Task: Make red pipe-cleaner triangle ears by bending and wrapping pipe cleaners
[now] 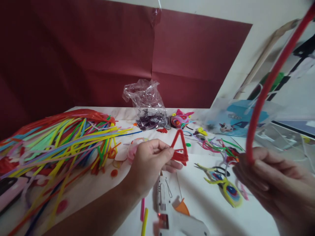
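Observation:
My left hand [155, 160], at the middle of the view, pinches a red triangle bent from pipe cleaner [184, 149] between thumb and fingers. At the right, my right hand [278, 183] grips the lower end of a long red pipe cleaner [263, 91], which curves up toward the top right corner. The two hands are well apart. Below my left hand lies a white hot glue gun [182, 223], its nozzle pointing away from me. Close to my right hand, a yellow-rimmed coiled piece with a blue centre [231, 190] rests beside scissors [216, 170].
A big heap of coloured pipe cleaners [73, 141] covers the left side. At the back stand a clear plastic bag [147, 101] and a pink coiled figure [181, 119]. Pipe cleaner scraps [216, 144] lie right of centre. An orange piece [182, 207] sits beside the glue gun.

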Demonstrator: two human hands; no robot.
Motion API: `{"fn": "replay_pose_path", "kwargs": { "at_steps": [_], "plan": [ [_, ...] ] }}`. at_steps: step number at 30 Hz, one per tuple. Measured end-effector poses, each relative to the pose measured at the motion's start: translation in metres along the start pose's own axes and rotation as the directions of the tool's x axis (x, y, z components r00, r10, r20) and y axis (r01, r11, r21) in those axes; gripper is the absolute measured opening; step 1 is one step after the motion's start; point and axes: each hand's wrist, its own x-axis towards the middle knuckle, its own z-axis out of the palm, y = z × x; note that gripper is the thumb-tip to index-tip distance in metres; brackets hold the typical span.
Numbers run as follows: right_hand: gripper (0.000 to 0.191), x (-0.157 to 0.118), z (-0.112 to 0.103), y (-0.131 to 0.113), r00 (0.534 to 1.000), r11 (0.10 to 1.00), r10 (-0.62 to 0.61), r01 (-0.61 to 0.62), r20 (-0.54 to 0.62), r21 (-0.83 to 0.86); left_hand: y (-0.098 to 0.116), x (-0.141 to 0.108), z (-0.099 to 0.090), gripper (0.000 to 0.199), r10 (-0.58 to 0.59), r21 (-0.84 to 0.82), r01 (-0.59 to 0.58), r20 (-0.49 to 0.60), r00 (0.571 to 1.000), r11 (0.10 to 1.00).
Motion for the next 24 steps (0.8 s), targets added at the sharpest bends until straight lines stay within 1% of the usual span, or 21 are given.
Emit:
{"fn": "replay_pose_path", "kwargs": {
  "at_steps": [1,2,3,5,6,8,11,13,15,16,18,21,22,24],
  "plan": [
    [0.023,-0.003,0.009,-0.003,0.999,0.999,-0.003,0.004,0.038,-0.042,-0.002,-0.001,0.002,0.012,-0.015,-0.004,0.016,0.021,1.0,1.0],
    [0.023,-0.005,0.019,-0.005,0.995,0.994,0.008,0.004,0.103,-0.113,-0.004,-0.002,0.003,0.012,-0.028,-0.006,0.028,0.035,0.999,1.0],
    [0.024,-0.006,0.027,-0.008,0.979,0.982,0.013,0.025,0.201,-0.188,-0.006,-0.003,0.005,0.012,-0.038,-0.003,0.038,0.043,0.998,0.999],
    [0.023,-0.007,0.041,-0.011,0.96,0.945,-0.044,0.13,0.276,-0.3,-0.008,-0.004,0.007,0.012,-0.052,0.008,0.052,0.05,0.997,0.999],
    [0.023,-0.007,0.046,-0.012,0.952,0.928,-0.057,0.162,0.301,-0.335,-0.008,-0.006,0.008,0.011,-0.06,0.014,0.059,0.059,0.996,0.998],
    [0.022,-0.005,0.051,-0.011,0.951,0.905,-0.094,0.204,0.294,-0.373,-0.008,-0.008,0.009,0.009,-0.078,0.019,0.076,0.09,0.993,0.997],
    [0.017,-0.002,0.054,-0.005,0.958,0.894,-0.133,0.226,0.252,-0.387,-0.007,-0.011,0.009,0.006,-0.085,0.021,0.083,0.137,0.987,0.996],
    [0.015,-0.002,0.055,0.0,0.956,0.895,-0.146,0.237,0.253,-0.377,-0.008,-0.013,0.009,0.008,-0.073,0.027,0.069,0.177,0.981,0.997],
    [0.014,-0.002,0.055,0.002,0.954,0.904,-0.144,0.235,0.263,-0.358,-0.01,-0.013,0.008,0.005,-0.05,0.025,0.046,0.197,0.979,0.999],
    [0.014,-0.003,0.055,0.003,0.956,0.911,-0.138,0.224,0.259,-0.345,-0.011,-0.012,0.008,0.004,-0.038,0.024,0.034,0.194,0.98,0.999],
    [0.017,-0.002,0.054,0.003,0.969,0.937,-0.108,0.175,0.223,-0.303,-0.012,-0.01,0.008,0.01,-0.014,0.007,0.013,0.154,0.988,1.0],
    [0.025,0.002,0.047,0.004,0.991,0.97,-0.067,0.092,0.119,-0.227,-0.01,-0.008,0.008,0.01,-0.01,-0.053,0.014,0.087,0.996,0.998],
    [0.027,0.004,0.044,0.004,0.993,0.974,-0.052,0.075,0.109,-0.216,-0.009,-0.007,0.008,0.01,-0.01,-0.07,0.015,0.069,0.998,0.997],
    [0.031,0.005,0.038,0.006,0.989,0.977,-0.021,0.051,0.143,-0.209,-0.007,-0.007,0.008,0.011,-0.016,-0.074,0.02,0.053,0.998,0.997]
  ]
}}
